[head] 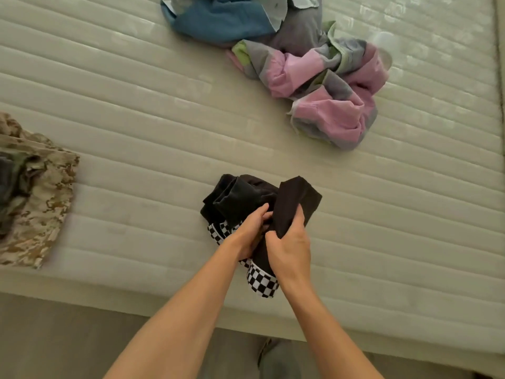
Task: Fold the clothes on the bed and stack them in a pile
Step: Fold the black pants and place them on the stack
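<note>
A crumpled black garment with a black-and-white checkered band (pixel 246 198) lies on the bed near its front edge. My left hand (pixel 250 231) grips its bunched cloth from the left. My right hand (pixel 289 247) pinches a black flap that stands up above the fingers. The checkered band shows below both hands. A pink, grey and green garment (pixel 328 91) lies crumpled farther back on the right. A blue garment (pixel 218 17) lies bunched at the far edge, partly cut off by the frame. A camouflage garment (pixel 35 192) lies at the left edge.
The pale quilted mattress (pixel 136 110) fills most of the view, with its front edge (pixel 136 299) near my arms. Below the edge is a grey floor (pixel 54 346). The bed's right side ends near a darker strip (pixel 501 77).
</note>
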